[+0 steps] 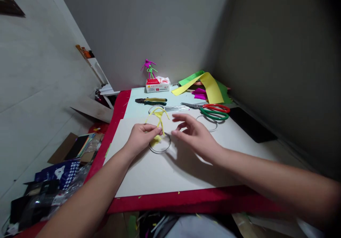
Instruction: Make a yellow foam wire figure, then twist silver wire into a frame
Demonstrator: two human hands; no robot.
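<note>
A small yellow stick figure [158,114], wrapped in what looks like crepe paper, stands upright in my left hand [144,135]. The thumb and forefinger pinch it by a leg. To its right my right hand [195,135] hovers with curved, parted fingers, and nothing shows between them. Below the figure a ring of grey wire [160,152] surrounds a yellow scrap [155,141] on the white sheet [149,177]. Another wire coil [157,108] lies behind the figure, partly hidden by it.
Pliers [151,101] and red-and-green-handled scissors [214,111] lie farther back. Purple and green figures [149,69] stand on a small box [157,85]. Yellow paper strips [210,87] pile at the back right, near a black phone-like slab [252,124]. Red cloth [170,200] edges the table.
</note>
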